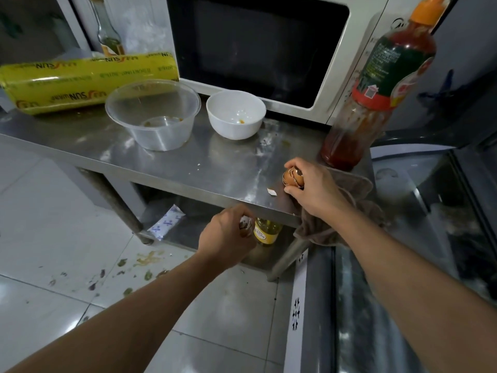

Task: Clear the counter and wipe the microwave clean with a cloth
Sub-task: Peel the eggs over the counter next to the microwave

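The right hand [313,188] fingers pinch a cracked brown eggshell [293,179], broken edge up, on the steel surface [166,157]; the left hand [227,234] fingers grip another brown shell piece [246,227].

The microwave [269,49] is white with a black door window. The cloth [349,211] is brown. The foil box [80,82] is yellow. The small bowl [236,114] is white.

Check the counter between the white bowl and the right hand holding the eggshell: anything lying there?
Head view: between the white bowl and the right hand lie only bare steel counter, smears and small shell bits.
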### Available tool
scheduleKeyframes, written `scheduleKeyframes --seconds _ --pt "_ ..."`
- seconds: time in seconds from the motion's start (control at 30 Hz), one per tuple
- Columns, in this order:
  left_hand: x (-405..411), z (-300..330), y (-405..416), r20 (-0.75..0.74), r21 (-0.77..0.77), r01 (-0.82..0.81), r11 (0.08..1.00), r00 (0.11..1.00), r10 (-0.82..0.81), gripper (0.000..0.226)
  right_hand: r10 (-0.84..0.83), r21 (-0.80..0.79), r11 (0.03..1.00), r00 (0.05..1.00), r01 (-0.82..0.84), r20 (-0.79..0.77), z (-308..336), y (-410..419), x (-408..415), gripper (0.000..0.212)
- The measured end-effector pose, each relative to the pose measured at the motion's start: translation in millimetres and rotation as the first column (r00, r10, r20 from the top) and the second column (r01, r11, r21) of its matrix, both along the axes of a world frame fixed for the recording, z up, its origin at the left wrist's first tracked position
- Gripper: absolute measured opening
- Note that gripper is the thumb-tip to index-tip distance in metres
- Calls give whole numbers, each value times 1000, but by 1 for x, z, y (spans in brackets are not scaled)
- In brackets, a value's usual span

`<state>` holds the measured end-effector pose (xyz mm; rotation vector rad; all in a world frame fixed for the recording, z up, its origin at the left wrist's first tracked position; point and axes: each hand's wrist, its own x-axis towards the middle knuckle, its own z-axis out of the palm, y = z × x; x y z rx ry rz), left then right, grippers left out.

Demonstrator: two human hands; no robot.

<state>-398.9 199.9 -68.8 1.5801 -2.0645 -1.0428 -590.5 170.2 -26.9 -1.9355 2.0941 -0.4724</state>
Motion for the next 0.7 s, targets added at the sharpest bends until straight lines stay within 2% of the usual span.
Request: scheduleKeyframes --seconds 0.2,0.4,0.7 --pt "5 -1 -1 -1 -5 22 1000 1000 -22 34 -3 26 1000 998 5 -64 2 6 -3 51" --pt "4 1 -4 -8 -37 38 999 999 -38 32 -26 47 999 999 24 30 7 10 -6 63" --pt "1 2 -2 -35 -70 37 997 999 -39 33 -28 36 999 997 25 75 9 16 -7 65"
